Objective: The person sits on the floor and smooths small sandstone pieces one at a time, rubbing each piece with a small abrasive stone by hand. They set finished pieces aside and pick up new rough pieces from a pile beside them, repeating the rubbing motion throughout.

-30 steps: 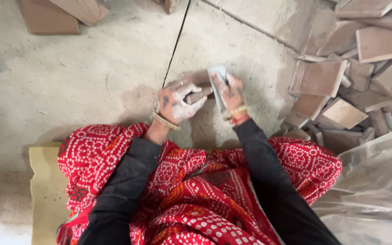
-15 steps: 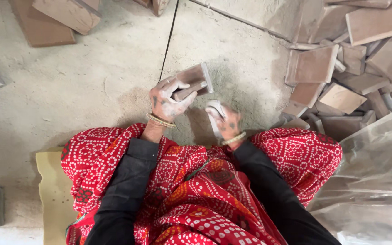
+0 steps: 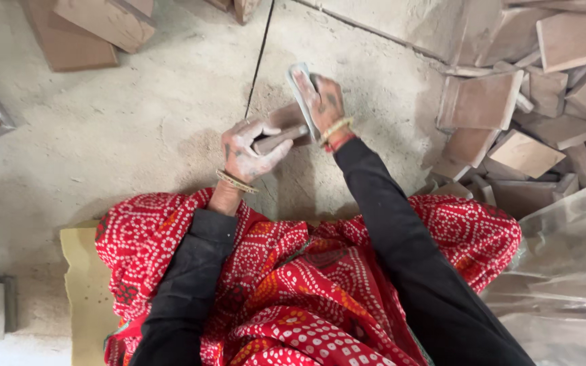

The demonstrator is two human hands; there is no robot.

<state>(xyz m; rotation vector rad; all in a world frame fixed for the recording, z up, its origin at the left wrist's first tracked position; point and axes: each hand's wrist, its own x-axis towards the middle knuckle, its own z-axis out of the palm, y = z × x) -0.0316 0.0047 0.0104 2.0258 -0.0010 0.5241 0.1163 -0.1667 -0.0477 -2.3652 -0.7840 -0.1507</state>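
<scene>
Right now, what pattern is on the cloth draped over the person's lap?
Red fabric with small white dots in a tie-dye style pattern, seen clearly in the head view.

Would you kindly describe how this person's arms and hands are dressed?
Both arms wear long black sleeves. The left hand has thin gold-coloured bangles at the wrist; the right hand has a gold-coloured and a red bangle. Pale dust coats both hands.

Two hands are in view, the left hand and the right hand, with one brown tile between them. Roughly a dozen tiles lie heaped at right. Three blocks sit far left.
</scene>
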